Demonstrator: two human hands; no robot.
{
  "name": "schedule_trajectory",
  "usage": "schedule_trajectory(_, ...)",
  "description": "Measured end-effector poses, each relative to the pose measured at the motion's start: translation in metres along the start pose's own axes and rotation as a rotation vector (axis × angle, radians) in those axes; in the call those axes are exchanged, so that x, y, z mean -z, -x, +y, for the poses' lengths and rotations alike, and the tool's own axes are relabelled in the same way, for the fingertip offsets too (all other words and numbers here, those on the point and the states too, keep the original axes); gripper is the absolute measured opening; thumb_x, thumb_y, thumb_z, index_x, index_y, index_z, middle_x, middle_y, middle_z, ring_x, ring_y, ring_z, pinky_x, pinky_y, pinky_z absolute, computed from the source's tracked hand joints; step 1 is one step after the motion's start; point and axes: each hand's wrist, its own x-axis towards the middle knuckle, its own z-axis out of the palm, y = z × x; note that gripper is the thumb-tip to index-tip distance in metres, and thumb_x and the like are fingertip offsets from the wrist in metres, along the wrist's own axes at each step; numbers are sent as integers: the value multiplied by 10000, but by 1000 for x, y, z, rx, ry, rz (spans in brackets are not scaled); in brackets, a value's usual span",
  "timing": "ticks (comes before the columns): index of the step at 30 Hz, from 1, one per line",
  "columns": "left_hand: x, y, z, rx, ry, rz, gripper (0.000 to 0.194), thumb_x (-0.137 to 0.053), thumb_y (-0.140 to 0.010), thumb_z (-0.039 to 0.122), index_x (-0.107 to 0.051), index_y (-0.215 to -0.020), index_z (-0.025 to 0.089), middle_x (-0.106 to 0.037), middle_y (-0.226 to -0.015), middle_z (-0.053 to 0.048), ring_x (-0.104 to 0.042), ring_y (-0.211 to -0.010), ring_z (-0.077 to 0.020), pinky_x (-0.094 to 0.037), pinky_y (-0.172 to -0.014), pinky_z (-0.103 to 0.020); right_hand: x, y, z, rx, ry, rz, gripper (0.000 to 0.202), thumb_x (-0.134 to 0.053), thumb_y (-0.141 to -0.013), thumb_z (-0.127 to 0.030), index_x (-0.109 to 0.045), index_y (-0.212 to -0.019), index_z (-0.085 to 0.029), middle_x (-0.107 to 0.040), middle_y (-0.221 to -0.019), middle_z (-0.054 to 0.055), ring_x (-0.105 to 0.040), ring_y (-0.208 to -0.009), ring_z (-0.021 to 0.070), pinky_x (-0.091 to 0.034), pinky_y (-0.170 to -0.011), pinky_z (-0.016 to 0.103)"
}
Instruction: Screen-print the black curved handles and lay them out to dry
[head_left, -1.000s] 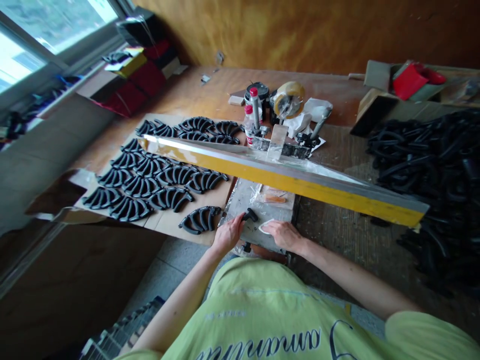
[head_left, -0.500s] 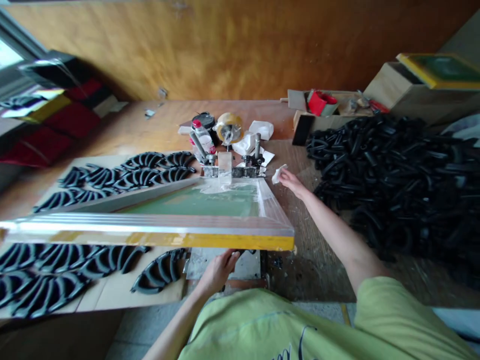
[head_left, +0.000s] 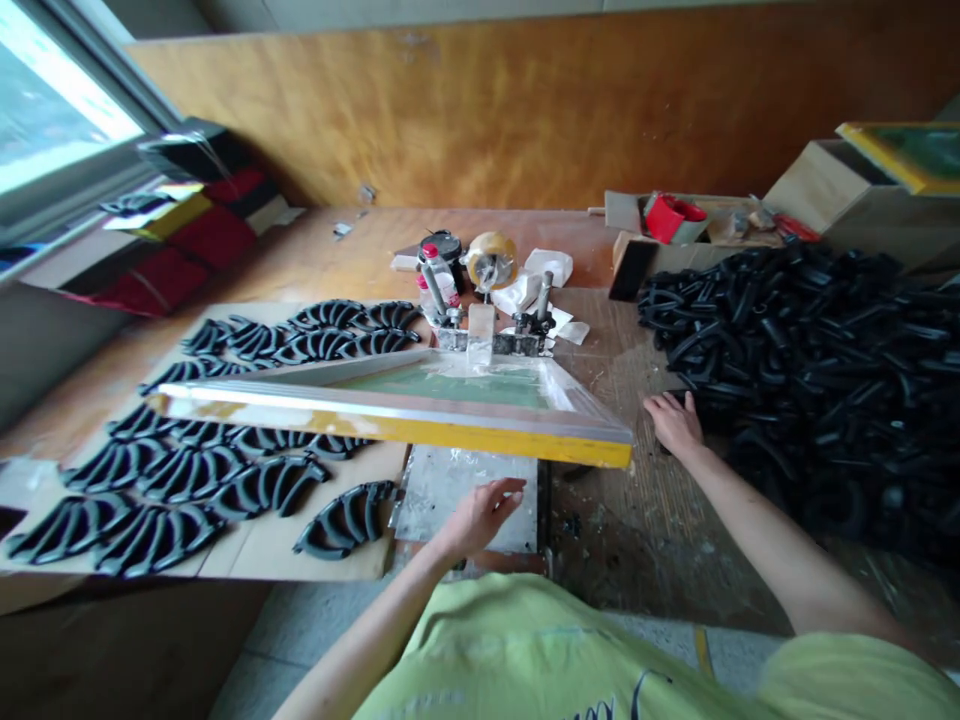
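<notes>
My left hand [head_left: 487, 515] hovers over a flat metal plate [head_left: 427, 500], fingers stretched out and holding nothing. Above the plate, a tilted printing screen frame [head_left: 390, 425] with green mesh [head_left: 450, 385] is held at its back by a clamp [head_left: 480, 335]. My right hand [head_left: 675, 422] is at the left edge of a heap of black curved handles [head_left: 795, 350]. Its fingers are bent over one dark handle there, mostly hidden under the hand. Similar handles [head_left: 169, 535] lie in fanned rows on cardboard [head_left: 352, 560] to the left.
Behind the clamp stand a tape roll [head_left: 491, 262], a bottle with a red cap [head_left: 439, 285] and crumpled white paper [head_left: 550, 266]. Boxes [head_left: 817, 195] stand at the back right, and red and black boxes [head_left: 187, 255] at the back left. A wooden panel [head_left: 525, 110] rises behind.
My right hand has let go of the white tissue and moved right to the black heap. My left hand has come off a black handle under the frame and opened.
</notes>
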Motion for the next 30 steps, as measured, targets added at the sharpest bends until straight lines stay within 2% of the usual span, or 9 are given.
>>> schedule_trajectory(3, 28, 19, -17, 86, 163, 107, 484, -451, -909, 531, -616, -1206, 186, -712, -1108, -110, -679, -914, -218, -526, -744, -310, 21, 7, -27, -66, -368, 223, 289, -460, -821, -143, -693, -987, -182, -643, -1126, 145, -583, -1055, 290, -398, -990, 498)
schedule_trajectory(6, 58, 33, -31, 133, 324, 294, 539, -495, -869, 577, -615, -1178, 152, -710, -1074, -130, -669, -876, -214, -524, -698, -303, 38, 5, -83, -79, -734, 325, 249, -534, -826, -276, -684, -1004, -189, -678, -1017, 112, -627, -950, 268, -500, -867, 428)
schedule_trajectory(9, 88, 42, -34, 113, 407, 476, 565, -569, -815, 593, -634, -1141, 136, -713, -1026, -135, -664, -832, -207, -512, -669, -290, 41, -3, -154, 52, -929, 282, 303, -591, -802, -300, -679, -1075, -201, -703, -988, 71, -648, -934, 240, -526, -840, 393)
schedule_trajectory(11, 106, 46, -30, 74, 442, 572, 569, -609, -786, 594, -645, -1128, 141, -715, -1002, -124, -663, -812, -195, -508, -660, -277, 38, -10, -197, 209, -1027, 216, 287, -603, -782, -229, -714, -1047, -224, -703, -1016, 56, -642, -979, 227, -515, -884, 390)
schedule_trajectory(14, 130, 51, -18, 9, 485, 692, 546, -651, -756, 589, -663, -1081, 150, -722, -954, -98, -662, -786, -174, -506, -659, -262, 33, -20, -239, 397, -981, 126, 317, -573, -773, -106, -759, -983, -253, -689, -1036, 42, -633, -991, 200, -485, -945, 386)
schedule_trajectory(20, 173, 46, 10, -200, 537, 827, 466, -668, -768, 541, -663, -1053, 172, -710, -877, -57, -639, -685, -121, -495, -589, -214, 27, -24, -261, 510, -690, 146, 301, -559, -853, -96, -753, -1044, -224, -689, -994, 69, -565, -953, 213, -476, -914, 406)
schedule_trajectory(24, 196, 30, 39, -349, 521, 899, 436, -553, -848, 562, -665, -1032, 184, -648, -682, -5, -590, -566, -104, -473, -543, -205, 34, -12, -270, 551, -511, 163, 359, -482, -903, -101, -702, -1164, -212, -675, -1027, 87, -539, -1009, 224, -453, -934, 394)
schedule_trajectory(27, 203, 24, 56, -335, 432, 865, 522, -444, -899, 583, -679, -1046, 140, -593, -582, -3, -565, -529, -112, -455, -528, -212, 42, -5, -272, 508, -420, 146, 417, -461, -894, -83, -667, -1221, -242, -631, -1182, 88, -539, -1100, 230, -439, -966, 392)
schedule_trajectory(30, 201, 32, 56, -279, 379, 790, 596, -429, -889, 621, -692, -1051, 110, -654, -680, -46, -601, -599, -133, -474, -566, -233, 51, -7, -250, 395, -433, 143, 453, -467, -860, -67, -660, -1220, -263, -606, -1273, 70, -545, -1153, 238, -420, -1009, 405)
